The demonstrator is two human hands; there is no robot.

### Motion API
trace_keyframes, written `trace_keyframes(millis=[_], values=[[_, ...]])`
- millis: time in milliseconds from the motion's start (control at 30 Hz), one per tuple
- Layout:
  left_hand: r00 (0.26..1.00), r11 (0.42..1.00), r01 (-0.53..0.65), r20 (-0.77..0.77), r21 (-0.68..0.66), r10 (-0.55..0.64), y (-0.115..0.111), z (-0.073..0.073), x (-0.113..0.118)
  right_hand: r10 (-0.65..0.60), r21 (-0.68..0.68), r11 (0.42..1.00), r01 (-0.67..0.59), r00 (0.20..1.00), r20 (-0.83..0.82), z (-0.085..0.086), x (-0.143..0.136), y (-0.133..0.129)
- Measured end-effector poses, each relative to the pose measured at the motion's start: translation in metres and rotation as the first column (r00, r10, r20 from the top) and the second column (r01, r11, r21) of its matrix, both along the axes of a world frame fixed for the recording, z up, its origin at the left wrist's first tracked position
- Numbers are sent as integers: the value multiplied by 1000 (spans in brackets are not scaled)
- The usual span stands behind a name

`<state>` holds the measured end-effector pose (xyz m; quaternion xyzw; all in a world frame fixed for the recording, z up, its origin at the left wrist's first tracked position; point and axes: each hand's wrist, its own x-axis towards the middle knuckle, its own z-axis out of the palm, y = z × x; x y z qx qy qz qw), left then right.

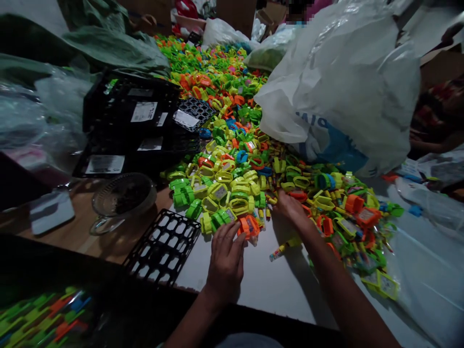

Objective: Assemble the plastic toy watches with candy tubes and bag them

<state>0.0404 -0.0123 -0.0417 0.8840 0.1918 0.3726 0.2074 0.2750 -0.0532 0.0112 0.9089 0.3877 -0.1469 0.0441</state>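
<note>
A large heap of bright plastic toy watches, ring-shaped in green, yellow and orange, spreads over the table. My left hand lies at the heap's near edge, its fingers stretched forward and slightly apart. Its fingertips are beside an orange toy watch and some green ones. Deeper in the heap is my right hand, among small yellow printed sticks; its fingertips are mostly hidden, so any hold is unclear. One more printed stick lies on the white surface between my forearms.
A black grid tray lies at the table's near edge, left of my left hand. Behind it are a clear glass cup with dark contents and stacked black crates. A big white plastic bag stands at right. A person sits farther right.
</note>
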Motion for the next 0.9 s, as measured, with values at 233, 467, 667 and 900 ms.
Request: trace_keyframes(millis=[233, 467, 667, 900], values=[[1000, 1000, 14, -18, -20, -14, 1, -1, 2, 83, 41, 996, -84, 996, 38, -3, -2, 1], [1000, 1000, 7, -27, 4, -7, 1, 0, 3, 115, 135, 980, -148, 967, 225, -16, -13, 5], [999, 1000, -3, -47, -4, 3, 0, 2, 4, 36, 300, 952, -54, 997, 65, -24, -1, -6], [999, 1000, -8, -43, 13, 9, -1, 1, 4, 11, 524, 836, 161, 951, -310, -25, 18, -19]])
